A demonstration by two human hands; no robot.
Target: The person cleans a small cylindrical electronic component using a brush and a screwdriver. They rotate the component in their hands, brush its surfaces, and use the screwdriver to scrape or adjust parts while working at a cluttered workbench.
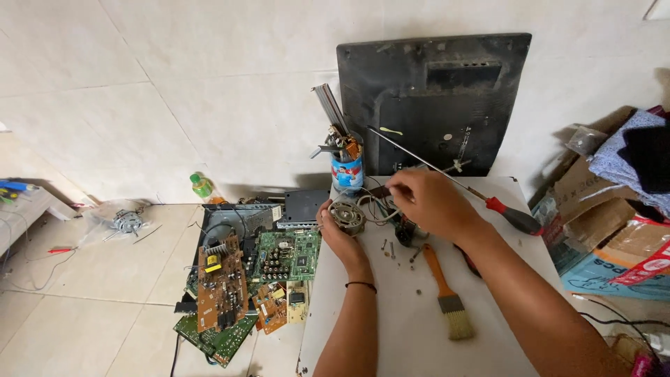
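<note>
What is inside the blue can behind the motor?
The blue printed can holds upright tools: a ribbed grey metal bar and some orange-handled pieces. Their lower ends and the can's bottom are hidden by its wall.

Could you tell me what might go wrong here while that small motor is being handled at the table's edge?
1. The left hand steadies the motor right at the white table's left edge; a slip could drop it onto the circuit boards below.
2. Loose screws lie by the right hand; a brush of the forearm could scatter them.
3. The long screwdriver lies across the work behind that hand and might be knocked.
</note>
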